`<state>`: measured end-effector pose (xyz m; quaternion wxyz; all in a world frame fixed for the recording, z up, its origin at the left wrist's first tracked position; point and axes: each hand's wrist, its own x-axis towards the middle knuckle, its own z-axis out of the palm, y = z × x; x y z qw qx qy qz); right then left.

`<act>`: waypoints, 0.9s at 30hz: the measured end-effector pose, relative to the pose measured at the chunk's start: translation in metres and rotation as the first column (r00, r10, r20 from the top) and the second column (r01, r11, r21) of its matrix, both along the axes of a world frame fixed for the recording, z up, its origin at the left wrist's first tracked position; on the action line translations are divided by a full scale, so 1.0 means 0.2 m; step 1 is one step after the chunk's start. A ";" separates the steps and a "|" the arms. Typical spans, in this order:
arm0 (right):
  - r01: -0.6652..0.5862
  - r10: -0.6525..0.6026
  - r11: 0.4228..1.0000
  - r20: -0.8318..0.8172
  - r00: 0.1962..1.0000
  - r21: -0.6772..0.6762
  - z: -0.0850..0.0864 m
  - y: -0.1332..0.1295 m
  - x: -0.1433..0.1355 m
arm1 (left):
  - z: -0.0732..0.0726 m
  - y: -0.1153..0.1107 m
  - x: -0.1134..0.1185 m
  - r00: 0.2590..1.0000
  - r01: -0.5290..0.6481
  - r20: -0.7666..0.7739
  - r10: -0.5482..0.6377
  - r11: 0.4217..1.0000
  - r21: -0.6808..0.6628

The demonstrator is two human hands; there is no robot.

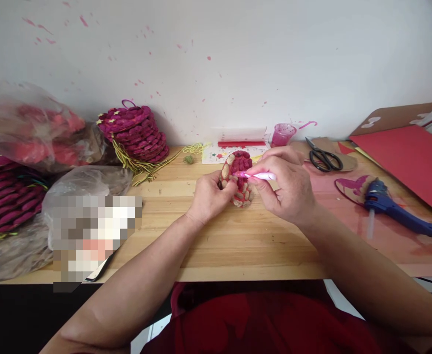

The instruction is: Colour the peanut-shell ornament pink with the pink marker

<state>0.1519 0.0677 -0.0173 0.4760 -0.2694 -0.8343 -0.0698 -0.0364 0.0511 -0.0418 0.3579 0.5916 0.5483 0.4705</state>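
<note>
A rounded piece covered in peanut shells (241,196), partly painted magenta and partly bare tan, is held above the wooden table. My left hand (213,192) is closed on its left edge. In my right hand (288,184) is a slim white and pink brush (262,175), gripped between thumb and fingers, its pink tip against the shells. My fingers hide parts of the piece on both sides.
Behind the hands stands a cup of pink paint (283,135). To the right lie black scissors (324,158), a blue glue gun (396,209) and red sheets (408,160). Leftward are a magenta shell-covered piece (138,133) with yellow yarn and plastic bags (35,130). The wooden table (238,250) runs beneath.
</note>
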 end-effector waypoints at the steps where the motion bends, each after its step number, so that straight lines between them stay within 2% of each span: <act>1: 0.009 -0.010 1.000 -0.020 1.000 -0.011 0.01 0.00 0.00 | 0.00 -0.01 0.00 1.000 -0.003 -0.007 0.003 1.000 0.011; 5: 0.055 -0.057 0.998 -0.065 0.996 -0.022 0.05 -0.03 0.01 | 0.02 -0.03 0.02 0.999 0.018 -0.043 -0.015 0.997 0.079; 9: 0.040 -0.042 0.999 -0.068 0.997 -0.032 0.08 -0.05 0.02 | 0.02 -0.05 0.03 0.998 0.031 -0.062 -0.024 0.993 0.116; 15: 0.062 -0.064 0.997 -0.043 0.997 -0.048 0.08 -0.04 0.03 | 0.01 -0.05 0.03 0.995 0.050 -0.093 -0.034 0.984 0.173; 27: 0.046 -0.062 0.990 -0.124 0.990 -0.131 0.08 -0.01 0.05 | 0.01 -0.04 0.02 0.998 0.031 -0.063 -0.023 0.992 0.126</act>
